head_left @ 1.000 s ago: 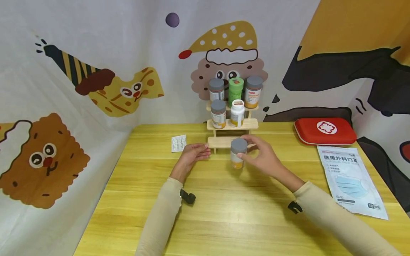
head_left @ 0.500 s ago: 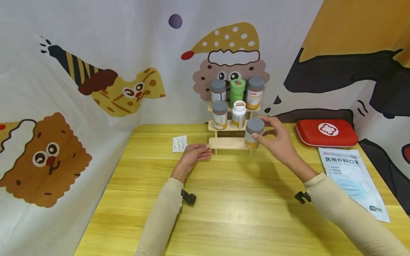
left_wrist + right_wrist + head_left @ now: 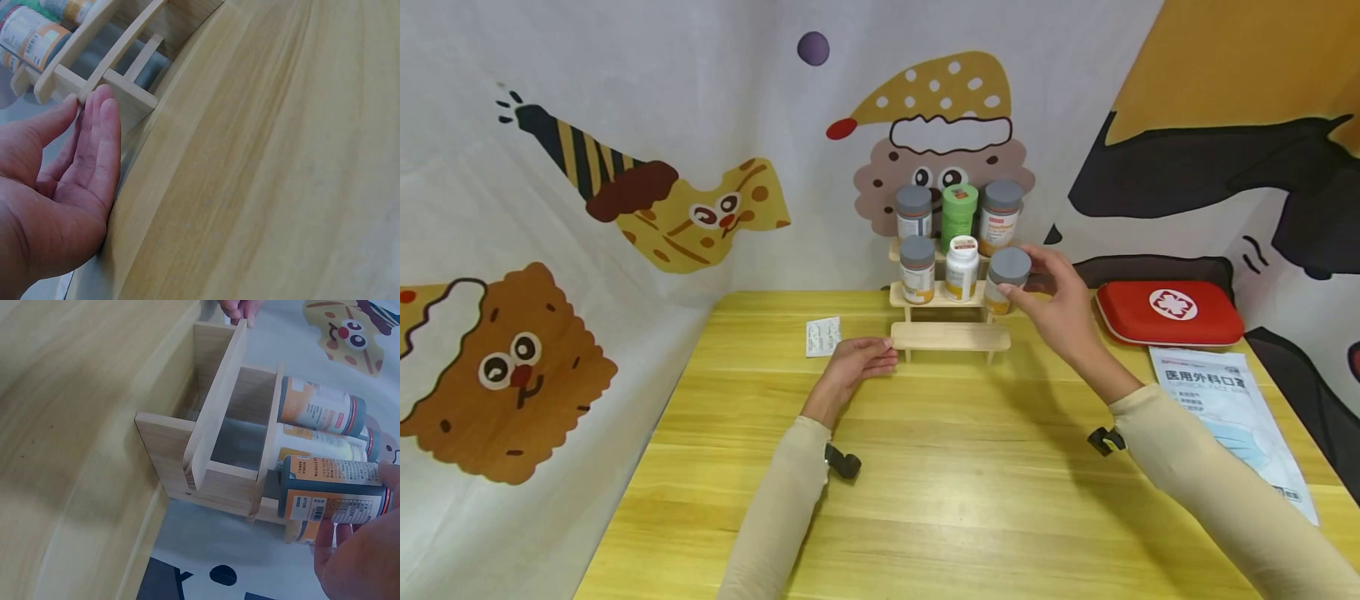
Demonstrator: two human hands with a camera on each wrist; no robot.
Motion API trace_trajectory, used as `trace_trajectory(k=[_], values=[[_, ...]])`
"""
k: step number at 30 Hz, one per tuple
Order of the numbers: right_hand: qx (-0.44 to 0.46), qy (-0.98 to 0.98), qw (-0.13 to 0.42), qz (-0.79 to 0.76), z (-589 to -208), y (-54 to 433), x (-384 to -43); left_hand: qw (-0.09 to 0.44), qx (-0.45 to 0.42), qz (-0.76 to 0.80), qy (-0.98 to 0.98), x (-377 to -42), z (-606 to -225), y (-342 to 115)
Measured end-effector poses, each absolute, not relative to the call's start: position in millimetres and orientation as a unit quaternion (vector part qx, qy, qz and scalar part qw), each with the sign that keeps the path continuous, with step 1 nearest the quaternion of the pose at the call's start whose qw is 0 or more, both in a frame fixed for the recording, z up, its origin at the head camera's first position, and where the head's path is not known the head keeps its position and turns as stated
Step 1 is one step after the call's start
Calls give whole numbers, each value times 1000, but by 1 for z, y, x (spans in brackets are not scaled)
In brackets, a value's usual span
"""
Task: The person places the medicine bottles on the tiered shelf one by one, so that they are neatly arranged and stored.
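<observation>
My right hand (image 3: 1063, 304) grips a grey-capped supplement bottle (image 3: 1006, 279) by its upper part, upright at the right end of the middle shelf. In the right wrist view the base of this bottle (image 3: 334, 487) is close to the shelf; whether it touches cannot be told. With thumb and fingertips my left hand (image 3: 853, 367) pinches the left end of the bottom shelf of a three-step wooden rack (image 3: 951, 336). A grey-capped bottle (image 3: 917, 271) and a white bottle (image 3: 962, 268) stand on the middle shelf. Above are two grey-capped bottles and a green one (image 3: 958, 217).
A blister pack (image 3: 823, 337) lies left of the rack on the wooden table (image 3: 925, 483). To the right are a red first-aid case (image 3: 1168, 312) and a face mask packet (image 3: 1232, 425), partly covered by my right sleeve. A printed cloth (image 3: 715, 100) hangs behind.
My right hand has carried the grey-capped bottle from in front of the bottom shelf up and rightward to the middle shelf's right end. The left hand has kept its hold on the rack.
</observation>
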State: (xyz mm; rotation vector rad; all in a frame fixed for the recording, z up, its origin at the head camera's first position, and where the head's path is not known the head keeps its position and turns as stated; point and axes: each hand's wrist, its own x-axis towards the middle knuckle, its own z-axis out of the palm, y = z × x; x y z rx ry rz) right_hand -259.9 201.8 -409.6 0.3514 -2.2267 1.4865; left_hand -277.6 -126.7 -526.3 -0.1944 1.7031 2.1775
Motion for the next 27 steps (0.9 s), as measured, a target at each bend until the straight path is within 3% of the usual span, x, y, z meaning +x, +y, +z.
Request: trace_trajectory(k=[27], values=[[63,-815,210,537,-416,194,-289,181,-70,778,598,-277,-527,-126]])
